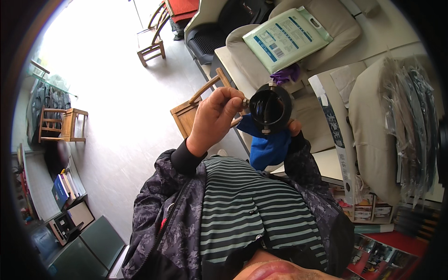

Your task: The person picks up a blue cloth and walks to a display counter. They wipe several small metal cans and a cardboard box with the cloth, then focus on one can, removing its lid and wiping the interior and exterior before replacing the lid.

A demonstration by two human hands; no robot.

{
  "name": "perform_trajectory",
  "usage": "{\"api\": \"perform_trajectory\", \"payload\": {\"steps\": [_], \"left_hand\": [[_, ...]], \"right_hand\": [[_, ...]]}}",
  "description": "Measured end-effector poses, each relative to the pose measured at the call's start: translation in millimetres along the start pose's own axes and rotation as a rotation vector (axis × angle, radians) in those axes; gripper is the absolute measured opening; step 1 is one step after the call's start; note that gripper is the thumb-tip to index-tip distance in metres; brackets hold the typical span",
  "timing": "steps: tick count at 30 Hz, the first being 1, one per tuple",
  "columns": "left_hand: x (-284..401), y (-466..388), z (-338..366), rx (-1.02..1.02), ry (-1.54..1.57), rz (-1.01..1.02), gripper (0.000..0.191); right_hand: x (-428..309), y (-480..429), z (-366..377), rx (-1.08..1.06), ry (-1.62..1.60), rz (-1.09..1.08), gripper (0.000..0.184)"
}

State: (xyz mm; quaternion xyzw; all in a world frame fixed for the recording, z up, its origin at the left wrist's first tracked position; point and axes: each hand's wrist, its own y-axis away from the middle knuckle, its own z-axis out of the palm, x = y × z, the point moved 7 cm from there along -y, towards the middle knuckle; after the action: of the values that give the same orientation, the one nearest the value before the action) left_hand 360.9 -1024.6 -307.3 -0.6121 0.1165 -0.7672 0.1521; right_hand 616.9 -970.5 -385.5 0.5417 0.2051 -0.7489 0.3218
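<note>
My left hand (215, 117) pinches a metal bolt with a nut (246, 102) between thumb and forefinger. This bolt sticks out of the side of a black ring-shaped fitting (288, 105). Two more bolts with nuts show on the fitting, one at its top and one at its bottom. Inside the ring is a dark, glossy part, too shaded to make out. My right hand (295, 128) holds the fitting from behind and below, mostly hidden by it, with one fingertip showing at the rim. A blue cloth (267, 152) hangs beneath the fitting, on the right hand's side.
A pale green plastic packet (285, 38) bearing writing rests on a beige padded seat (239, 52), above a purple cloth (288, 74). A wooden chair (183, 117) stands just beyond my left hand. Plastic-covered garments (407, 129) hang at right. Books (63, 189) stand at left.
</note>
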Motion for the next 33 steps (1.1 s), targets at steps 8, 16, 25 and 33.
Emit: {"api": "perform_trajectory", "payload": {"steps": [8,16,25,33], "left_hand": [[9.1,-1.8,3.2,-0.095,-0.001,-0.019,0.012],[-3.0,-1.2,3.5,-0.061,0.066,-0.119,0.013],[-0.4,-3.6,6.3,-0.129,0.008,-0.115,0.020],[-1.2,-8.8,3.3,-0.125,-0.055,-0.129,0.022]], "right_hand": [[-7.2,3.4,0.6,0.020,0.167,0.032,0.115],[-11.4,5.8,-5.4,0.018,0.221,0.036,0.112],[-7.5,-2.3,-22.8,-0.037,0.109,0.007,0.108],[-6.2,-7.1,-24.7,-0.071,0.010,0.004,0.104]]}}
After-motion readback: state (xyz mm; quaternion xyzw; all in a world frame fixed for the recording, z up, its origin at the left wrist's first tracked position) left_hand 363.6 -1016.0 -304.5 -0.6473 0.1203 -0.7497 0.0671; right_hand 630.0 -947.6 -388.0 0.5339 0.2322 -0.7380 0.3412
